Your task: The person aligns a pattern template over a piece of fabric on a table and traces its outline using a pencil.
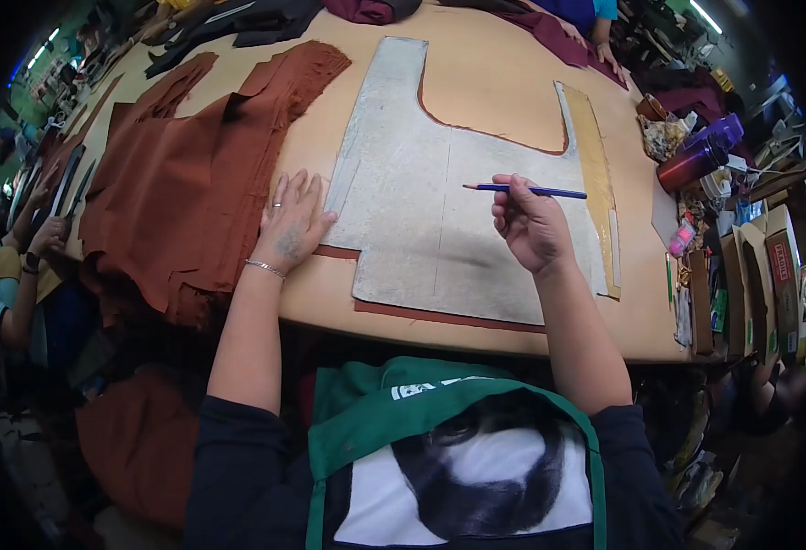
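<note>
A pale grey pattern piece (403, 183) lies flat on the table, with rust-brown fabric (463, 318) showing along its lower and upper edges. My left hand (293, 220) rests palm down with its fingers spread, between the pattern's left edge and a stack of rust-brown cloth (178, 160). Above the right part of the pattern, my right hand (529, 222) is closed round a blue pencil (557, 192), its tip pointing left. A yellowish strip (596, 174) runs down the pattern's right side.
Dark and maroon cloth (371, 9) lies at the table's far edge (476, 41). A co-worker's hand (609, 60) rests at the far right, and another person's hands (50, 236) are at the left. A dark red tumbler (692, 165) and cardboard boxes (753, 275) stand at the right.
</note>
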Demonstrator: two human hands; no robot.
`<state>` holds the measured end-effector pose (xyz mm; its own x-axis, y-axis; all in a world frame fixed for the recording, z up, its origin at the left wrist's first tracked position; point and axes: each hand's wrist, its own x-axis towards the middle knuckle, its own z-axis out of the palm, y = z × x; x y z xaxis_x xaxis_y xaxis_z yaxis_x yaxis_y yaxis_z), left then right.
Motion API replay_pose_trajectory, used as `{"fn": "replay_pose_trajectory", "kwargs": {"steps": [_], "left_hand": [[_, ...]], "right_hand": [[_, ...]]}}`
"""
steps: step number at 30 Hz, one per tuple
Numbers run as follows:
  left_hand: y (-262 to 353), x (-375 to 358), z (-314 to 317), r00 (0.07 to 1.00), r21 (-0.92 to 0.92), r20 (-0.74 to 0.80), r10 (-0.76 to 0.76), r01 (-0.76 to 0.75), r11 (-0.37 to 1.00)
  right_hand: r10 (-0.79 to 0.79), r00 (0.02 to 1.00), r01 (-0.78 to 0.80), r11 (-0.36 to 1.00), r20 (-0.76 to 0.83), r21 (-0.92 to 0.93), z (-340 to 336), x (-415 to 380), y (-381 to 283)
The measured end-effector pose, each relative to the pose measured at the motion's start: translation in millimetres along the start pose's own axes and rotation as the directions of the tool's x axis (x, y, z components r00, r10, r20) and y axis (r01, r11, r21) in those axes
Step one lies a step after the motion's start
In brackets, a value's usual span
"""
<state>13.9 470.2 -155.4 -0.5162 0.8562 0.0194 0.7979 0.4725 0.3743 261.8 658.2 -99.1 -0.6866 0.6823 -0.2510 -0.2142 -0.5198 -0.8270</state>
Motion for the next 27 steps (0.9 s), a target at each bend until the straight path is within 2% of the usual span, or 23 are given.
{"fn": "replay_pose_trajectory", "kwargs": {"steps": [3,9,12,15,16,19,23,27], "left_hand": [[6,-2,-8,0.998,0.016,0.064,-0.011,0.01,1.0],[-1,-1,-5,0.997,-0.008,0.071,0.014,-0.014,1.0],[-5,-1,1,0.997,-0.003,-0.021,0.069,-0.069,0.998],[8,-10,-2,0.97,0.012,-0.187,0.155,-0.155,0.988],[21,-13,0,0.897,-0.014,-0.369,0.243,-0.267,0.964],[74,-23,-1,0.858,-0.383,-0.442,0.263,-0.446,0.809],[131,-21,1,0.88,-0.599,-0.419,0.225,-0.454,0.66],[132,-29,18,0.838,-0.414,-0.35,0.418,-0.539,0.733]], "right_hand": [[0.023,1.0,-0.023,1.0,-0.013,-0.011,7,1,2],[0.074,0.997,-0.074,0.997,-0.013,0.0,1,5,16],[0.1,0.994,-0.097,0.993,-0.046,0.063,-6,3,20],[0.097,0.99,-0.086,0.99,-0.106,0.108,-11,-1,23],[0.091,0.99,-0.078,0.99,-0.106,0.117,-11,-3,24],[0.082,0.991,-0.069,0.99,-0.108,0.124,-4,-11,26],[0.056,0.996,-0.05,0.995,-0.075,0.085,5,-24,27],[0.049,0.996,-0.047,0.998,-0.069,0.034,-2,-42,41]]}}
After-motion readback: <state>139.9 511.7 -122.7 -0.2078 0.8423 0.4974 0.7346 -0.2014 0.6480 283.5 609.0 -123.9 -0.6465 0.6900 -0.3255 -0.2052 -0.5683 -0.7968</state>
